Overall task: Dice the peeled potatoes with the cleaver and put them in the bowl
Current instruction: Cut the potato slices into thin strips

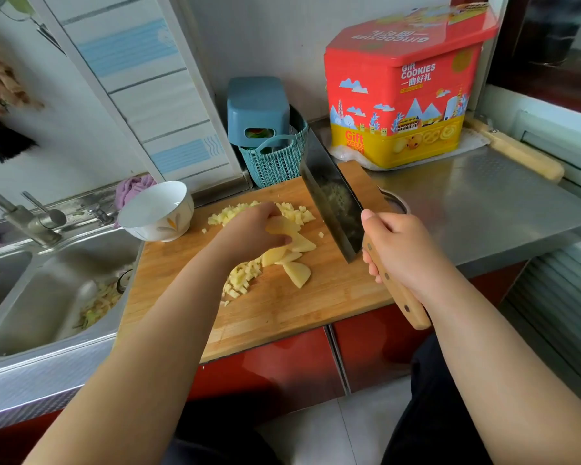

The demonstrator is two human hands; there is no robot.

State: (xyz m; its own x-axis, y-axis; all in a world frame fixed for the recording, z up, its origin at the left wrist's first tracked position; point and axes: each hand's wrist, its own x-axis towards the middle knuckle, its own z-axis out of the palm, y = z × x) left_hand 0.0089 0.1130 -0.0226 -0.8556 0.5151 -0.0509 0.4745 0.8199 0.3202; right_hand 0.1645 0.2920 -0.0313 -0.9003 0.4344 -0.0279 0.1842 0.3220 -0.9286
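Observation:
On a wooden cutting board (282, 307) lie several pale potato slices (299, 271) and two heaps of diced potato, one at the back (296, 213) and one nearer the front (240, 278). My left hand (249, 231) grips a stack of potato slices (284, 226) at the board's middle. My right hand (399, 250) holds the wooden handle of a dark cleaver (332, 199), its blade raised and tilted above the board's right side, with potato bits stuck to it. A white bowl (156, 211) stands empty at the board's back left corner.
A steel sink (47, 297) with vegetable scraps lies left of the board, with a tap (27, 219) behind it. A teal basket (275, 159) and a red and yellow cookie tin (403, 95) stand at the back. A steel counter (490, 203) extends right.

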